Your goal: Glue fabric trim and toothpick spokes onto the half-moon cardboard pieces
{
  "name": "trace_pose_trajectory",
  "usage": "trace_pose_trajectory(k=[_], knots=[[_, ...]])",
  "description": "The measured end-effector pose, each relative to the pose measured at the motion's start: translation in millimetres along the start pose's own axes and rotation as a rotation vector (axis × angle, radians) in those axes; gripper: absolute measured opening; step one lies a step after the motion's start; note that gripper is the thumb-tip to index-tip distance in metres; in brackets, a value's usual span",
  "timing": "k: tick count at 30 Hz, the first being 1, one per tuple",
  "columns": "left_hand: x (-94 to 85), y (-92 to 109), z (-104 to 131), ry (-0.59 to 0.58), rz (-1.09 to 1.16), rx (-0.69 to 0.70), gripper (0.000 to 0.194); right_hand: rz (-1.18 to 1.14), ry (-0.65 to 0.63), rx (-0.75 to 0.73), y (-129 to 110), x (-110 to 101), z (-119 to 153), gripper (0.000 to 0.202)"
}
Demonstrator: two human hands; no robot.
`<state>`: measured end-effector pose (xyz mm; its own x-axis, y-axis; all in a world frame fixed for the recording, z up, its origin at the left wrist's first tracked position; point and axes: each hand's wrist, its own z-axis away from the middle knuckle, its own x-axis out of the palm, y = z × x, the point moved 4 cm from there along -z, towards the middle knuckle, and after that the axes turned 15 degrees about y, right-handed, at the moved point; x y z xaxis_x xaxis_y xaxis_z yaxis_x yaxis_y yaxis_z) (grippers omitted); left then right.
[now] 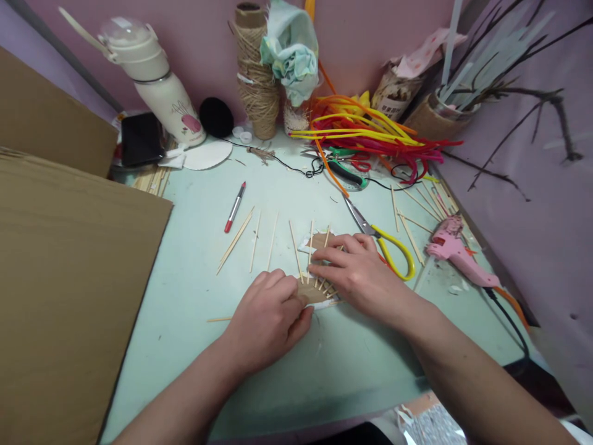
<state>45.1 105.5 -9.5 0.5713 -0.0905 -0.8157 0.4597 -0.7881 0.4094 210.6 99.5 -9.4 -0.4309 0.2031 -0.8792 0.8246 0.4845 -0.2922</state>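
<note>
A small brown cardboard piece (311, 293) with a white edge lies on the pale green table, and several thin wooden sticks (296, 250) fan out from it. My left hand (273, 312) has its fingers curled at the left end of this cardboard, pressing on it. Reaching in from the right, my right hand (354, 272) rests over the sticks with its fingers spread, the fingertips touching them. A second cardboard scrap (321, 240) lies under the far ends of the sticks, partly hidden by my right hand. More loose sticks (236, 240) lie to the left.
Yellow-handled scissors (393, 247) lie just beyond my right hand. A pink glue gun (458, 250) with its cord is at the right. A red marker (235, 207) lies at the left. Large cardboard (69, 296) covers the left side. Twine (259, 80), bottle (162, 93) and pipe cleaners (370, 127) stand behind.
</note>
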Motion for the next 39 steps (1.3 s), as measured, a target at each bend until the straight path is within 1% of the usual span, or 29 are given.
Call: trace_pose_trajectory(k=[39], knots=[[0.9,0.4,-0.5,0.020,0.012,0.003,0.027,0.008,-0.031,0.010,-1.7,-0.2,-2.2,0.016]])
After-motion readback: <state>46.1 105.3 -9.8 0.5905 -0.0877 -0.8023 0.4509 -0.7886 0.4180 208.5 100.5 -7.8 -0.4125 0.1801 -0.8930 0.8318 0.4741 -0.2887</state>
